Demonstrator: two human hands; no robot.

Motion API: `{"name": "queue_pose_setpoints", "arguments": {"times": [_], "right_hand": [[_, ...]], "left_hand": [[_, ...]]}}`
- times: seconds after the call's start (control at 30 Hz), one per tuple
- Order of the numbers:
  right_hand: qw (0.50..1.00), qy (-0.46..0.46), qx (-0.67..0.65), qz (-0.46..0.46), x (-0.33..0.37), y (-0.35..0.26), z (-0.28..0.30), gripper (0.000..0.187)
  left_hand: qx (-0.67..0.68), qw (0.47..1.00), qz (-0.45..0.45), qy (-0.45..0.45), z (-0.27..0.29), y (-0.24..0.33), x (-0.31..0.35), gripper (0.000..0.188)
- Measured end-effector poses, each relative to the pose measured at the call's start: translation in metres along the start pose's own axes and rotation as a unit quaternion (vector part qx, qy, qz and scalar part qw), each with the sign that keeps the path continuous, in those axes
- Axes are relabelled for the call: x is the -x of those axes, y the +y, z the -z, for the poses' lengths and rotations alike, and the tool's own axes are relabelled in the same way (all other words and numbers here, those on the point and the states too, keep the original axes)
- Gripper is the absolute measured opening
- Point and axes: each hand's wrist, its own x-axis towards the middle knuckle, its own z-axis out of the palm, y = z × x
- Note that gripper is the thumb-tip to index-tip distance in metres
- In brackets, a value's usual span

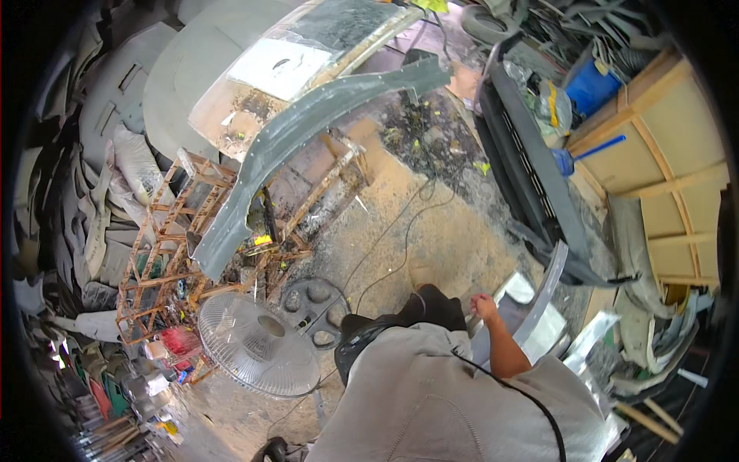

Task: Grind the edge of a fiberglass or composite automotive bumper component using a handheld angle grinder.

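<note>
My right hand (pixel 483 306) hangs low at my right side with its fingers curled in, and I see nothing in it. Next to it, a curved grey panel (pixel 539 304) stands near my right forearm; I cannot tell whether they touch. My left hand is out of sight. Ahead to the left, a long, arched grey-green trim strip (pixel 265 158) with holes along its edge lies across a rusty metal stand (pixel 173 208). Close on my left is a round fan (pixel 258 344) with a wire guard, beside its dark round base (pixel 314 308).
A black bumper (pixel 531 158) leans on the right, near a blue bin (pixel 593 86) and a blue dustpan (pixel 564 160). Cables (pixel 408 242) trail over the dusty floor. Stacked grey car panels (pixel 123 92) crowd the left. A worn board (pixel 277 69) lies at the far side.
</note>
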Motion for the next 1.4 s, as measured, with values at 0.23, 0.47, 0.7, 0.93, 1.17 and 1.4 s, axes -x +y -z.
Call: {"name": "queue_pose_setpoints", "arguments": {"times": [0.23,0.47,0.7,0.93,1.17,1.4], "right_hand": [[0.995,-0.001,0.093,0.043,-0.089,-0.104,0.02,0.014],[1.0,0.002,0.006,0.022,-0.076,-0.27,-0.075,0.025],[0.986,-0.109,-0.124,0.035,-0.091,-0.453,-0.258,0.043],[0.96,-0.115,-0.256,-0.013,-0.113,-0.576,-0.4,0.06],[0.946,-0.191,-0.262,-0.007,-0.141,-0.581,-0.437,0.014],[0.943,-0.19,-0.272,-0.016,-0.131,-0.588,-0.43,0.014]], "left_hand": [[0.084,0.987,-0.134,0.019,0.091,0.11,-0.047,0.017],[0.159,0.977,-0.101,0.097,0.228,0.318,-0.112,0.021],[0.191,0.936,-0.217,0.201,0.409,0.474,-0.308,0.038],[-0.124,0.975,-0.164,-0.088,0.431,0.526,-0.471,0.062],[-0.225,0.943,-0.043,-0.24,0.4,0.542,-0.496,0.064],[-0.196,0.961,-0.108,-0.16,0.413,0.561,-0.448,0.063]]}}
